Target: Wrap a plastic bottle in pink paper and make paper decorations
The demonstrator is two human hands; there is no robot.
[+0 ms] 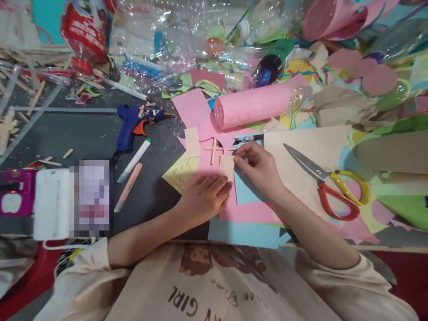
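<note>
My left hand (204, 196) lies on pink paper (247, 211), its fingers closed on the lower edge of a small beige paper piece (227, 166). My right hand (259, 167) pinches the same piece at its upper right corner. Just above it lies a cross of wooden sticks (214, 150), with another beige paper rectangle (192, 141) to its left. A black pen (249, 139) rests just beyond my right hand.
Scissors with red and yellow handles (329, 185) lie right on beige card. A blue glue gun (133, 122), two markers (133, 161), a pink paper roll (254, 106), plastic bottles, paper scraps and wooden sticks crowd the table. A white device (51, 203) sits left.
</note>
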